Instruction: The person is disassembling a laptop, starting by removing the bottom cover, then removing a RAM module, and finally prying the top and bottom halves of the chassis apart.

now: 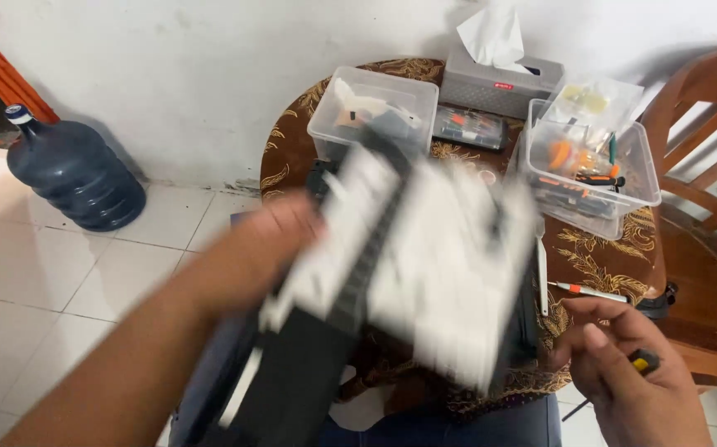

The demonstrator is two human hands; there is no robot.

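1. Gripping a black-and-white device [400, 265], your left hand [267, 240] clasps its left edge; the device is blurred, lifted over the table's [615, 265] near edge, tilted.
2. Your right hand [623, 364] curls closed around a small black-and-yellow screwdriver [645, 361], low right, just beside the device.
3. A red-handled screwdriver [586, 290] lies on the patterned cloth, near your right hand.
4. Behind: two clear plastic bins [371, 108], a grey tissue box [499, 83].
5. A blue water jug [73, 170] stands on the floor, left.

Your round table under a brown patterned cloth

On your table [623, 265] sit two clear plastic bins [372, 112] [594, 165], a grey tissue box [499, 83], a flat dark case [470, 126] and a loose red-handled screwdriver [587, 290].
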